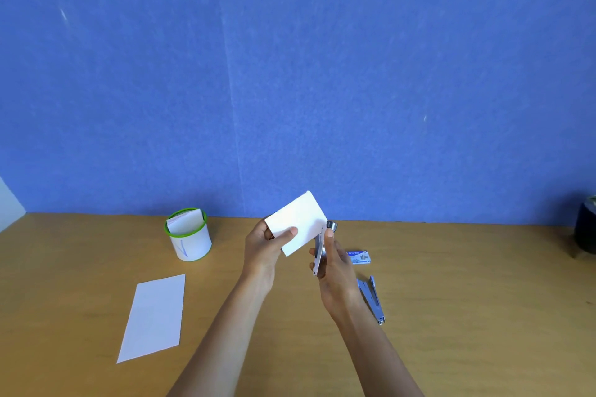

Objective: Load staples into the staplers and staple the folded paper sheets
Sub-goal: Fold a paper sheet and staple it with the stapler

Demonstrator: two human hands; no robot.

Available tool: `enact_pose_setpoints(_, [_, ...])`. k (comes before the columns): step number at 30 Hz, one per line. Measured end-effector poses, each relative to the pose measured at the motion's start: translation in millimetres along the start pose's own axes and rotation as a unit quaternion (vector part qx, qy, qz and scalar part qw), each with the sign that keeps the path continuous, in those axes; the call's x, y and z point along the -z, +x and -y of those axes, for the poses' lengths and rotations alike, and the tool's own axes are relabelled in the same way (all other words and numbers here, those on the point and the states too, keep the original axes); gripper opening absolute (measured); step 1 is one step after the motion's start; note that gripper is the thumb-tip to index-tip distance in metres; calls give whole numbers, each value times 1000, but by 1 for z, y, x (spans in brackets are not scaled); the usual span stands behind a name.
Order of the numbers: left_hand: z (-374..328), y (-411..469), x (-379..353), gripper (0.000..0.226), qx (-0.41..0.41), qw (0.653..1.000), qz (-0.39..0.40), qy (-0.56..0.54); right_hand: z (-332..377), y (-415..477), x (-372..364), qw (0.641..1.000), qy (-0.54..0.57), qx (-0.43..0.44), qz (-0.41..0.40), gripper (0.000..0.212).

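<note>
Blue wall, tan wooden desk point(96, 267), and the left hand point(263, 251) pinches a folded white paper sheet point(298, 222) into the silver stapler point(321, 251) gripped by the right hand point(335, 274), so stapling's underway, with another folded white sheet point(153, 316) at 8 o'clock probably left.

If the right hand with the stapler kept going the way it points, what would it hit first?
Probably the folded white paper in the left hand. The right hand aims its silver stapler up at the paper's right edge; whether they already touch is unclear.
</note>
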State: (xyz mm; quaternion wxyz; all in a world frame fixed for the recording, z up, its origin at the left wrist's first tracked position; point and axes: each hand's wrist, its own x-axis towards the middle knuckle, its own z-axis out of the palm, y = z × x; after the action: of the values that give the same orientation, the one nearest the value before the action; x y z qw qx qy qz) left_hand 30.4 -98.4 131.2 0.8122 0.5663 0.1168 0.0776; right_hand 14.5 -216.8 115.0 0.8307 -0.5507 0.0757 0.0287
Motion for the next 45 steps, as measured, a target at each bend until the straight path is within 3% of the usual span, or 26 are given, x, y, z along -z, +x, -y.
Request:
enact_pose_setpoints(3, [-1, 2, 2, 26, 2, 1000, -10, -3, -9, 7, 10, 998, -44, -5, -46, 24])
enact_pose_setpoints(6, [-4, 1, 5, 23, -5, 1000, -14, -1, -24, 15, 28, 979, -189, 6, -80, 17])
enact_pose_setpoints(8, [-3, 1, 7, 18, -9, 1000, -10, 1, -38, 19, 44, 938, -324, 19, -125, 15])
enact_pose_setpoints(12, [-3, 0, 7, 34, -20, 1000, 0, 18, -59, 17, 63, 842, -512, 51, -162, 34])
enact_pose_setpoints(17, [-6, 0, 8, 13, -32, 999, 3, 18, -70, 15, 74, 771, -620, 44, -135, 40])
enact_pose_setpoints(24, [-14, -3, 7, 19, -46, 999, 4, 15, -78, 19, 81, 711, -691, 62, -116, 44])
enact_pose_setpoints(26, [-16, -3, 7, 24, -49, 999, 11, 8, -72, 19, 78, 721, -678, 93, -110, 53])
enact_pose_setpoints(29, [-18, -1, 7, 41, -35, 999, 14, -4, -50, 16, 65, 821, -521, 212, -97, 67])
enact_pose_setpoints(31, [-19, 2, 8, 48, -15, 1000, 15, 9, -25, 13, 50, 862, -407, 298, -57, 70])
enact_pose_setpoints(33, [-19, 3, 9, 52, 13, 999, 25, 38, 1, 10, 36, 863, -355, 360, -1, 64])
enact_pose_setpoints(35, [-21, 2, 8, 54, 43, 997, 49, 48, 21, 8, 26, 848, -352, 395, 39, 46])
enact_pose_setpoints(37, [-25, 0, 6, 43, 70, 995, 69, 10, 32, 5, 20, 844, -353, 400, 45, 23])
enact_pose_setpoints(39, [-27, -4, 5, 21, 72, 995, 74, -2, 36, 1, 17, 866, -325, 378, 39, 12])
enact_pose_setpoints(42, [-28, -9, 6, 42, 58, 990, 52, 120, 40, -4, 11, 919, -254, 302, 11, 8])
enact_pose_setpoints(45, [-29, -18, 4, 51, 23, 982, 37, 184, 44, -6, 8, 947, -183, 263, -17, 11])
